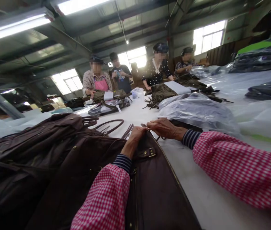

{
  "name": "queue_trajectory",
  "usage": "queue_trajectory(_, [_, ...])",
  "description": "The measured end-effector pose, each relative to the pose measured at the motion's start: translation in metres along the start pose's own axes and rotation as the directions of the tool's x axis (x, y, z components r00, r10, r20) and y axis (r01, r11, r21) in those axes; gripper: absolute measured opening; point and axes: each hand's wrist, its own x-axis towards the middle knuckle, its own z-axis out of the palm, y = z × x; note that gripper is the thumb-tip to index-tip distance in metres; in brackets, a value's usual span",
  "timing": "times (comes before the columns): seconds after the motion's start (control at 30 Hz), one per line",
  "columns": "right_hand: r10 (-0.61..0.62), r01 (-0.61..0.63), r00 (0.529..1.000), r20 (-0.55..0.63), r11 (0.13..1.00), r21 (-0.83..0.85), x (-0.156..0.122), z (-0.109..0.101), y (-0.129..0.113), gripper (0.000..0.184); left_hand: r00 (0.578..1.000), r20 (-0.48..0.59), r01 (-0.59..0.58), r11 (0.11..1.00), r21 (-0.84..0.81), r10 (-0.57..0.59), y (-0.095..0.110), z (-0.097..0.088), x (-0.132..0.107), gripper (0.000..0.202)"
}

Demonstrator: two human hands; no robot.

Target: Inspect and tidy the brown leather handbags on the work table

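A dark brown, leather-like jacket lies in front of me, with a brass zip along its right edge and a buckled strap near its upper end. My left hand is closed, pinching the upper corner of the zipped edge. Meeting it there, my right hand is closed too, its thumb and finger at the same corner. The fingertips hide exactly which bit each one grips. More dark brown garments are heaped to the left, and brown cords curl out beyond them.
A white-covered table runs away from me. Clear plastic bags lie beyond my right arm. Olive garments with paper sheets are piled farther back. Several people stand around the far side, including one in a pink apron. Dark bagged stacks lie at right.
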Motion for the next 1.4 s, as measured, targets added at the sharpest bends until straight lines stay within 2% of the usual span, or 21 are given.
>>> queue_trajectory(0.17, [0.044, -0.045, 0.999, 0.025, 0.998, 0.038, -0.026, -0.008, 0.001, 0.011, 0.993, -0.081, -0.066, 0.97, 0.235, 0.087, 0.005, 0.004, -0.007, 0.023])
queue_trajectory(0.3, [0.002, -0.009, 0.999, 0.033, 0.974, 0.226, -0.062, -0.024, -0.014, 0.008, 0.974, -0.143, -0.113, 0.929, 0.353, 0.173, 0.008, 0.004, -0.008, 0.041])
queue_trajectory(0.43, [-0.017, 0.002, 0.999, 0.031, 0.902, 0.431, -0.103, -0.043, -0.038, 0.007, 0.966, -0.147, -0.138, 0.901, 0.411, 0.215, 0.008, 0.004, -0.008, 0.04])
queue_trajectory(0.6, [0.008, -0.117, 0.985, 0.171, 0.76, 0.639, -0.145, -0.06, -0.065, 0.01, 0.961, -0.145, -0.14, 0.865, 0.481, 0.236, 0.01, 0.003, -0.008, 0.038])
queue_trajectory(0.7, [0.028, -0.191, 0.97, 0.242, 0.707, 0.681, -0.16, -0.064, -0.073, 0.009, 0.962, -0.139, -0.129, 0.843, 0.522, 0.234, 0.01, 0.003, -0.008, 0.037])
queue_trajectory(0.8, [0.068, -0.216, 0.969, 0.238, 0.698, 0.683, -0.167, -0.061, -0.074, 0.012, 0.965, -0.127, -0.12, 0.82, 0.559, 0.228, 0.009, 0.003, -0.007, 0.036])
queue_trajectory(0.9, [0.074, -0.184, 0.979, 0.192, 0.733, 0.655, -0.171, -0.057, -0.072, 0.017, 0.968, -0.106, -0.124, 0.799, 0.589, 0.229, 0.015, 0.0, -0.008, 0.031])
queue_trajectory(1.0, [0.086, -0.095, 0.995, 0.043, 0.824, 0.559, -0.182, -0.061, -0.077, 0.02, 0.954, -0.118, -0.147, 0.775, 0.614, 0.274, 0.034, -0.01, -0.017, 0.029])
queue_trajectory(1.07, [0.104, -0.059, 0.993, -0.06, 0.856, 0.514, -0.195, -0.068, -0.086, 0.02, 0.941, -0.07, -0.218, 0.753, 0.621, 0.33, 0.053, -0.019, -0.034, 0.03])
queue_trajectory(1.1, [0.103, -0.053, 0.992, -0.067, 0.851, 0.522, -0.203, -0.071, -0.092, 0.019, 0.934, -0.014, -0.271, 0.735, 0.622, 0.356, 0.063, -0.023, -0.048, 0.03])
queue_trajectory(1.17, [0.084, -0.077, 0.996, 0.017, 0.797, 0.598, -0.217, -0.075, -0.107, 0.021, 0.905, 0.126, -0.391, 0.681, 0.619, 0.406, 0.079, -0.029, -0.087, 0.032])
queue_trajectory(1.27, [0.105, -0.184, 0.983, 0.153, 0.663, 0.726, -0.231, -0.068, -0.127, 0.024, 0.833, 0.248, -0.525, 0.567, 0.635, 0.494, 0.085, -0.033, -0.173, 0.035])
queue_trajectory(1.33, [0.152, -0.223, 0.975, 0.165, 0.568, 0.792, -0.231, -0.058, -0.135, 0.015, 0.759, 0.416, -0.646, 0.497, 0.58, 0.501, 0.077, -0.032, -0.234, 0.04])
queue_trajectory(1.4, [0.174, -0.239, 0.969, 0.177, 0.467, 0.851, -0.227, -0.05, -0.137, 0.006, 0.715, 0.526, -0.699, 0.448, 0.557, 0.461, 0.062, -0.03, -0.286, 0.053])
